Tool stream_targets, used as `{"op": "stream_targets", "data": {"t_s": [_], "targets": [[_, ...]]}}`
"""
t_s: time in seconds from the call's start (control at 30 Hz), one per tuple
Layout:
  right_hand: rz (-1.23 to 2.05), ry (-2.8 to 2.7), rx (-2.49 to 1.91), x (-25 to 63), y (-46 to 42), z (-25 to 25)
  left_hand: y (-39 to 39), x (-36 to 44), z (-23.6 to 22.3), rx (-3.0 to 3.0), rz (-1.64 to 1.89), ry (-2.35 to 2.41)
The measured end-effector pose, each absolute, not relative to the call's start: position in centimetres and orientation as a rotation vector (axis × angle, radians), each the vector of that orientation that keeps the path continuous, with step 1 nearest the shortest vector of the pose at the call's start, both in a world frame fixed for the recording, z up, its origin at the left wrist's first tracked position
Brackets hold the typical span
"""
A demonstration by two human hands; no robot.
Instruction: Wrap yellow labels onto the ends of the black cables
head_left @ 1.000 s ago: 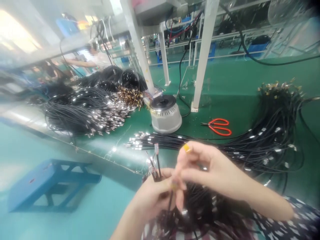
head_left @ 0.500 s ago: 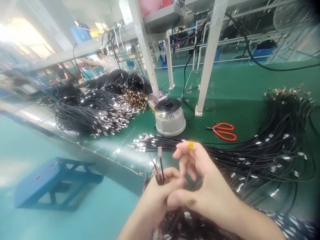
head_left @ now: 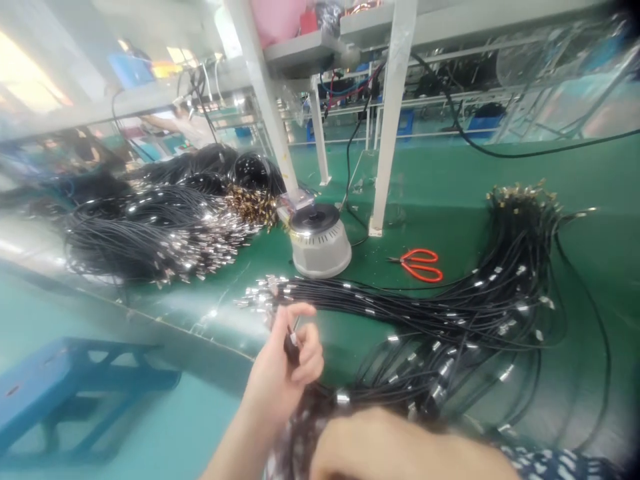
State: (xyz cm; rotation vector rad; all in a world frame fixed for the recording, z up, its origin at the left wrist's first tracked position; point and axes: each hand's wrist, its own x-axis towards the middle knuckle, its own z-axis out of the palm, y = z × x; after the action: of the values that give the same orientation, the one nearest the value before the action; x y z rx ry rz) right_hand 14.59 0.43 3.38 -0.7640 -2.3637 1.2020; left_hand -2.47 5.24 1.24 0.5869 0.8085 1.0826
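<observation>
A small bunch of thin black cables with silvery ends (head_left: pixel 291 348) is sitting inside the left hand (head_left: pixel 279 375), whose thumb and curled fingers are closing around it above the near side of the smooth green tabletop (head_left: pixel 450 223). The right hand (head_left: pixel 355 440) is blurring at the bottom edge, its fingertips hidden, so whether it is gripping anything one cannot tell. Beside it, loose black cables with shiny silver bands (head_left: pixel 433 373) are spilling over the green. Just beyond the left hand, a long bundle of slim black cables (head_left: pixel 360 299) is stretching rightward and bending up to a tuft of gold-coloured ends (head_left: pixel 523 200). Behind that bundle, metal snips with looped orange-red handles (head_left: pixel 423 268) are lying flat, and a round white machine with a black disc on top (head_left: pixel 321 252) is standing near a white metal post (head_left: pixel 273 113). Farther left, a large heap of coiled black cables (head_left: pixel 125 233) is resting, while a blue plastic stool (head_left: pixel 43 377) is standing below on the floor
</observation>
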Motion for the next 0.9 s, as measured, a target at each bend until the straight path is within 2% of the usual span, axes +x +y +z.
{"op": "stream_targets", "data": {"t_s": [0.07, 0.17, 0.27, 0.43, 0.57, 0.77, 0.9], "targets": [[1.046, -2.234, -0.859, 17.6, 3.1, 3.9, 4.5, -2.2, 1.5, 0.670, 1.090, 0.870], [0.381, -2.008, -1.753, 23.0, 9.0, 2.9, 3.5, -1.5, 1.9, 0.893, 0.877, 0.966], [0.218, -1.972, -1.980, 27.0, 14.0, 0.5, 3.2, -0.8, 2.2, 0.974, 0.759, 0.939], [0.078, -2.004, -2.096, 28.3, 16.0, -2.3, 3.4, 0.0, 2.6, 0.839, 1.134, 0.826], [0.158, -2.047, -1.993, 28.4, 16.4, -2.1, 3.3, 0.5, 3.6, 0.799, 1.412, 0.897], [0.489, -1.904, -1.743, 28.9, 15.9, -0.2, 3.6, 0.4, 4.4, 0.781, 1.549, 0.870], [0.982, -1.689, -1.417, 27.7, 12.4, 1.7, 3.7, 0.1, 4.7, 0.828, 1.400, 1.011]]}}
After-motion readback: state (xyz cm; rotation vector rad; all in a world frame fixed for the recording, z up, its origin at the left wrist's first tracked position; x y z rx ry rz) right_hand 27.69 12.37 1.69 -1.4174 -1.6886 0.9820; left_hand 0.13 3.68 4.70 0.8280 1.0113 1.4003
